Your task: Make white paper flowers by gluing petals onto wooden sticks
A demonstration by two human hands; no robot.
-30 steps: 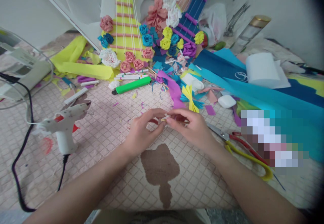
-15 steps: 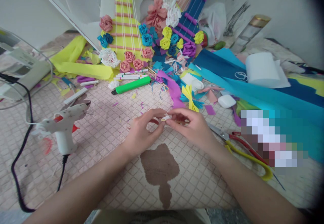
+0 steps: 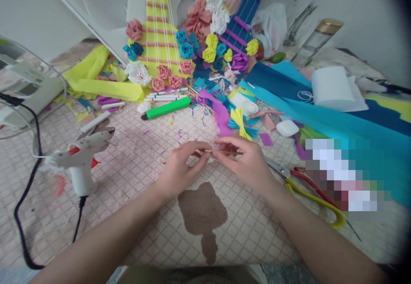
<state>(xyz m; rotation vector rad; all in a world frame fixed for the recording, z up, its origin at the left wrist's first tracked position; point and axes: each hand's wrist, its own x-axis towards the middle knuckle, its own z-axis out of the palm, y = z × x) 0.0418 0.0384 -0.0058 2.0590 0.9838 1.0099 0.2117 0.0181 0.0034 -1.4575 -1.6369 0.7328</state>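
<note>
A thin wooden stick [image 3: 231, 152] lies crosswise between my two hands, just above the tabletop. My left hand [image 3: 178, 164] is closed, thumb and forefinger pinching at the stick's left part. Close against it, my right hand [image 3: 247, 159] pinches the stick too, and its right end sticks out behind the fingers. A scrap of something white shows just under the fingertips, too small to name. To the right of my right hand are scissors [image 3: 316, 189] with yellow and red handles. A yellow pleated paper bow [image 3: 240, 123] lies beyond that hand.
On the left stands a white glue gun [image 3: 81, 159] with a black cord. A green marker [image 3: 168, 107] and paper scraps lie ahead. Behind are a yellow paper guitar [image 3: 157, 55] and a blue one [image 3: 237, 31] with paper flowers. Blue crepe paper [image 3: 321, 115] covers the right side.
My fingers have shifted slightly around the stick. The white scrap between the fingertips now shows lower and less. Both forearms stay in nearly the same place.
</note>
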